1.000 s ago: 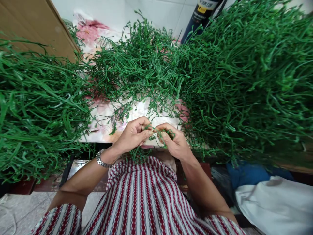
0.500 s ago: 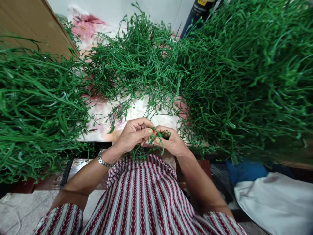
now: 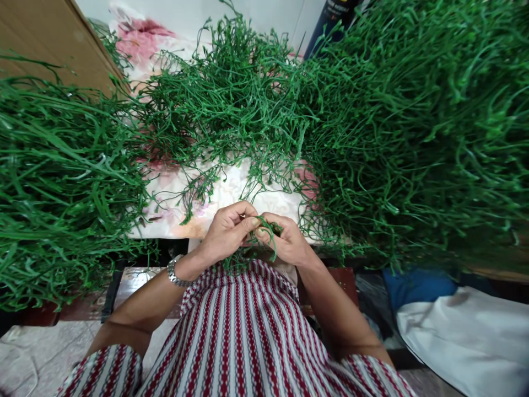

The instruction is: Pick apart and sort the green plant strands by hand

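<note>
My left hand (image 3: 229,229) and my right hand (image 3: 285,237) meet at the near edge of the table, fingertips almost touching. Between them is a small bunch of thin green plastic-looking stems (image 3: 268,227). Thumb and forefinger of each hand pinch it, and some ends curl over the right fingers. More green stems (image 3: 235,259) lie below the hands at my striped shirt. On the patterned white cloth (image 3: 239,187) just beyond, a few loose stems (image 3: 196,190) are scattered.
Large heaps of green stems stand at the left (image 3: 61,182) and right (image 3: 421,143), with a smaller pile (image 3: 243,94) at the back. A cardboard box (image 3: 53,38) is back left, a dark blue can (image 3: 330,27) at the back. White fabric (image 3: 467,336) lies lower right.
My fingers have closed in a little on the green stems, and the ends hanging between the hands have shifted slightly. The heaps lie as before.
</note>
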Demonstrator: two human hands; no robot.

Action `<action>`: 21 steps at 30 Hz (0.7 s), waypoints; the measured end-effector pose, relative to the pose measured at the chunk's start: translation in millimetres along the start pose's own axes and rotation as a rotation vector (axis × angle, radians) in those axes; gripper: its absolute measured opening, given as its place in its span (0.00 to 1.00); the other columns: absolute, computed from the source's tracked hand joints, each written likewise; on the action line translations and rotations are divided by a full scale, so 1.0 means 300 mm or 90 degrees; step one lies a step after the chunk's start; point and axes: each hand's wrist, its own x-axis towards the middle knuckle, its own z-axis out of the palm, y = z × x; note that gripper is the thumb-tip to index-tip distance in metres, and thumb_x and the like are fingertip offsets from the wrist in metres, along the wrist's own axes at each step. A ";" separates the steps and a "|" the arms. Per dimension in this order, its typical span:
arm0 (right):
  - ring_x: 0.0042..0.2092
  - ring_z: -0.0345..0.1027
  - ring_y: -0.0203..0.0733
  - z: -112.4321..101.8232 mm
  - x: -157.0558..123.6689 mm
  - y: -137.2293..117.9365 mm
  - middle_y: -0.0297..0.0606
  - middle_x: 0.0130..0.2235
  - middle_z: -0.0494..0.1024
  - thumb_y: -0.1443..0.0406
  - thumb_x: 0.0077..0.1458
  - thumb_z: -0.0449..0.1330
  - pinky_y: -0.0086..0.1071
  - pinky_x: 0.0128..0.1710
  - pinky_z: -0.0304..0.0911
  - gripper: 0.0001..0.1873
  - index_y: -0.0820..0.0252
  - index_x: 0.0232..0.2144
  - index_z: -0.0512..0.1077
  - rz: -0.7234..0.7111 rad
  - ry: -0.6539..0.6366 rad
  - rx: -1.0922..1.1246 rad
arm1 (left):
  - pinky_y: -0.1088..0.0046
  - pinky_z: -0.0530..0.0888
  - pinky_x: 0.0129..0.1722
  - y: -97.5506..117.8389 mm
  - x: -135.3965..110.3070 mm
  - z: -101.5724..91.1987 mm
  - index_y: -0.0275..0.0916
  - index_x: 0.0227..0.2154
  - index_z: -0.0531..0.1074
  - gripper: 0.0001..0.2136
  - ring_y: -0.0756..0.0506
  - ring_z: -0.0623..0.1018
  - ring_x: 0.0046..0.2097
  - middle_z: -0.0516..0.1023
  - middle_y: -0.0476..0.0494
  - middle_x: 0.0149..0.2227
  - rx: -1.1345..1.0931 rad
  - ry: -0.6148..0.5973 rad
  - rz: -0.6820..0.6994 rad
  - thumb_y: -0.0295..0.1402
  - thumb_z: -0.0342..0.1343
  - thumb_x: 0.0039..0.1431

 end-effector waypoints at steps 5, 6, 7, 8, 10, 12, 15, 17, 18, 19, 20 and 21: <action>0.24 0.54 0.29 -0.011 -0.006 0.020 0.29 0.22 0.63 0.60 0.56 0.54 0.24 0.24 0.52 0.13 0.62 0.23 0.63 -0.031 -0.004 -0.043 | 0.84 0.57 0.16 -0.003 -0.005 -0.004 0.36 0.24 0.64 0.11 0.58 0.59 0.17 0.60 0.57 0.17 0.014 -0.017 0.005 0.38 0.54 0.54; 0.24 0.53 0.29 -0.012 -0.006 0.020 0.29 0.21 0.62 0.60 0.56 0.53 0.24 0.24 0.51 0.13 0.62 0.23 0.63 -0.044 -0.005 -0.063 | 0.84 0.57 0.16 -0.006 -0.005 -0.007 0.36 0.24 0.63 0.11 0.58 0.58 0.18 0.60 0.56 0.18 0.011 -0.024 -0.002 0.38 0.54 0.54; 0.24 0.53 0.29 -0.013 -0.007 0.018 0.28 0.21 0.61 0.61 0.56 0.53 0.24 0.24 0.51 0.13 0.61 0.22 0.62 -0.059 -0.001 -0.089 | 0.84 0.57 0.16 -0.008 -0.005 -0.010 0.36 0.24 0.63 0.11 0.58 0.58 0.18 0.61 0.56 0.19 0.008 -0.031 -0.012 0.38 0.54 0.54; 0.23 0.51 0.29 -0.013 -0.007 0.014 0.28 0.21 0.60 0.62 0.56 0.53 0.24 0.24 0.50 0.13 0.61 0.22 0.61 -0.076 0.007 -0.121 | 0.84 0.57 0.16 -0.008 -0.005 -0.013 0.36 0.25 0.63 0.11 0.58 0.59 0.19 0.61 0.56 0.20 0.004 -0.040 -0.024 0.38 0.55 0.53; 0.23 0.50 0.30 -0.015 -0.007 0.003 0.27 0.21 0.57 0.63 0.56 0.53 0.25 0.24 0.49 0.13 0.60 0.21 0.59 -0.112 0.026 -0.194 | 0.85 0.59 0.18 -0.003 -0.006 -0.022 0.36 0.27 0.63 0.11 0.58 0.61 0.20 0.62 0.55 0.23 -0.010 -0.068 -0.055 0.39 0.56 0.52; 0.24 0.51 0.30 -0.021 -0.007 -0.010 0.28 0.21 0.57 0.65 0.56 0.52 0.26 0.25 0.48 0.12 0.60 0.21 0.58 -0.149 0.026 -0.262 | 0.85 0.60 0.19 0.011 -0.004 -0.034 0.37 0.29 0.63 0.12 0.57 0.62 0.22 0.63 0.55 0.25 -0.017 -0.107 -0.086 0.39 0.57 0.50; 0.25 0.52 0.32 -0.037 -0.008 -0.030 0.30 0.23 0.58 0.66 0.55 0.51 0.28 0.26 0.47 0.10 0.59 0.22 0.58 -0.207 -0.018 -0.358 | 0.83 0.61 0.22 0.045 0.008 -0.059 0.35 0.27 0.64 0.12 0.56 0.64 0.24 0.63 0.54 0.24 0.026 -0.198 -0.111 0.40 0.56 0.51; 0.26 0.52 0.34 -0.049 -0.007 -0.042 0.31 0.23 0.58 0.68 0.54 0.51 0.29 0.27 0.47 0.09 0.58 0.22 0.58 -0.241 -0.064 -0.425 | 0.82 0.60 0.22 0.065 0.021 -0.075 0.34 0.24 0.65 0.13 0.55 0.63 0.24 0.63 0.53 0.22 0.084 -0.272 -0.122 0.40 0.56 0.51; 0.26 0.51 0.34 -0.054 -0.007 -0.048 0.31 0.23 0.58 0.68 0.54 0.51 0.29 0.27 0.46 0.10 0.58 0.22 0.57 -0.256 -0.090 -0.452 | 0.82 0.58 0.21 0.071 0.028 -0.081 0.33 0.22 0.66 0.14 0.56 0.61 0.23 0.62 0.53 0.20 0.108 -0.306 -0.131 0.40 0.57 0.50; 0.26 0.51 0.34 -0.058 -0.006 -0.055 0.31 0.23 0.58 0.69 0.54 0.50 0.30 0.27 0.46 0.10 0.58 0.22 0.56 -0.269 -0.113 -0.471 | 0.81 0.56 0.20 0.073 0.033 -0.085 0.33 0.19 0.66 0.15 0.56 0.59 0.22 0.61 0.53 0.19 0.119 -0.330 -0.141 0.40 0.57 0.50; 0.26 0.50 0.34 -0.060 -0.006 -0.061 0.31 0.23 0.57 0.70 0.54 0.49 0.30 0.27 0.45 0.11 0.58 0.21 0.56 -0.279 -0.131 -0.481 | 0.81 0.53 0.18 0.072 0.037 -0.086 0.32 0.18 0.66 0.16 0.56 0.57 0.21 0.59 0.54 0.17 0.112 -0.347 -0.152 0.41 0.58 0.49; 0.25 0.49 0.34 -0.061 -0.006 -0.066 0.31 0.23 0.56 0.70 0.55 0.49 0.30 0.26 0.45 0.11 0.57 0.21 0.55 -0.286 -0.143 -0.479 | 0.80 0.51 0.18 0.067 0.037 -0.085 0.32 0.17 0.66 0.17 0.57 0.55 0.19 0.58 0.54 0.16 0.086 -0.355 -0.161 0.42 0.58 0.49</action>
